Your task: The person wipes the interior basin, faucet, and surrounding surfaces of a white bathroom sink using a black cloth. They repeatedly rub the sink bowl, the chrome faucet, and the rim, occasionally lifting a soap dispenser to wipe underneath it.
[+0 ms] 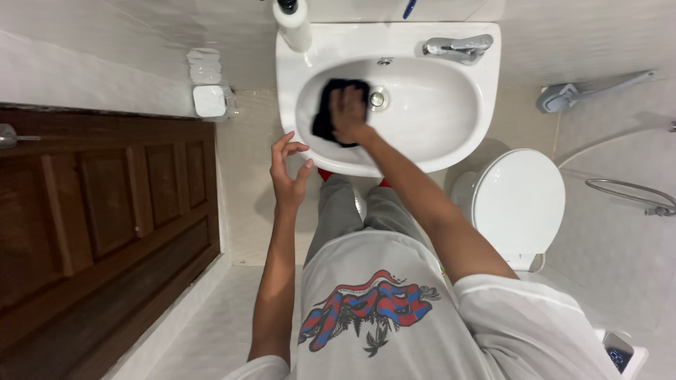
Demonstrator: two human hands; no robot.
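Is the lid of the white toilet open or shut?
Shut: the white oval toilet lid lies flat over the bowl, so no water or seat opening shows.

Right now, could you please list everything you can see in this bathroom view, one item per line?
White ceramic washbasin: one, white, top centre.
Black cleaning cloth: one, black, inside the basin left of the drain.
Metal drain: one, silver, basin bottom.
Chrome tap: one, silver, basin's back right.
White pump bottle: one, white with dark top, basin's back left.
White toilet lid: one, shut, right of basin.
Brown wooden door: one, left.
Grey long-handled brush: one, on the floor at upper right.
Right hand: pressing the cloth.
Left hand: open, empty, by the basin's front rim.
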